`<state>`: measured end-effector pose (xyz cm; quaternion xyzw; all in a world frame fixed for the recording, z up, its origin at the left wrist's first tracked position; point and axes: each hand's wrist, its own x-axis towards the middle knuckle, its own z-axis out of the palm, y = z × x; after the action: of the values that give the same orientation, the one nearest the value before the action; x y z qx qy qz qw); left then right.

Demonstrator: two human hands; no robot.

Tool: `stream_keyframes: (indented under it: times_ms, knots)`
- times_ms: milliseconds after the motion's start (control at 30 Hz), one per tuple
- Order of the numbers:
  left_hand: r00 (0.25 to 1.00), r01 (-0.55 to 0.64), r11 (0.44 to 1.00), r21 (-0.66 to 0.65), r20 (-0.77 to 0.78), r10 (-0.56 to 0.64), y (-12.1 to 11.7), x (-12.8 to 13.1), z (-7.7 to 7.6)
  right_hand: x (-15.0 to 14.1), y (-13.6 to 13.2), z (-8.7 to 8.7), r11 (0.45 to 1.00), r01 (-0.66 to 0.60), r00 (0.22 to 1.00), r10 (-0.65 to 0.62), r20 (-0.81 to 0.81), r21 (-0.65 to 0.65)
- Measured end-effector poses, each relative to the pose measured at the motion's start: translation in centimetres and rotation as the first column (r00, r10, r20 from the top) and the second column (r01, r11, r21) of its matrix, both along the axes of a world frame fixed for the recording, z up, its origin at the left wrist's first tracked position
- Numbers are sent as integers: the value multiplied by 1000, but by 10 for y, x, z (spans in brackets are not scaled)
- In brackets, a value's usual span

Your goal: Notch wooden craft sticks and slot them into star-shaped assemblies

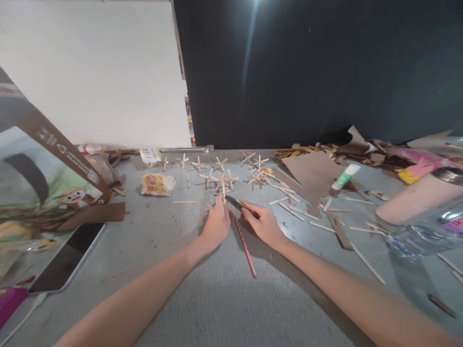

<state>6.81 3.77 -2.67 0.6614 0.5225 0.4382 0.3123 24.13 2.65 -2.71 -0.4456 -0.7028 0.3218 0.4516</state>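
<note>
My left hand [217,222] is closed on the near end of a star of wooden craft sticks [222,183]. In my right hand [265,226] is a black and yellow utility knife [237,204], gripped with its front end touching or very close to the stick by my left fingertips. The blade itself is too small to make out. A red pencil [246,250] lies on the grey table [202,308] between my wrists. Just beyond my hands, several more craft-stick stars [198,164] stand or lie in a loose row.
Loose craft sticks [291,212], brown cardboard [313,171] and a glue stick [346,177] lie on the right. Farther right are a pinkish cylinder [415,197] and a clear plastic bottle [415,238]. A phone [67,260], a printed bag [47,168] and a small wrapped packet [157,185] occupy the left.
</note>
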Motion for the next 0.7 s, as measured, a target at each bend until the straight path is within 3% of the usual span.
stream_keyframes:
  times_ms: [333,467,700]
  knots:
    - [956,-83,983,-164,266,125,4,5,0,0,1,0,1000,7,1000,-7,8,17]
    - [935,-91,988,-125,330,128,4,3,2,0,0,2,1000,10,1000,-10,14,7]
    - [942,-129,991,-42,308,135,8,0,-2,0,1,0,999,39,999,-39,26,5]
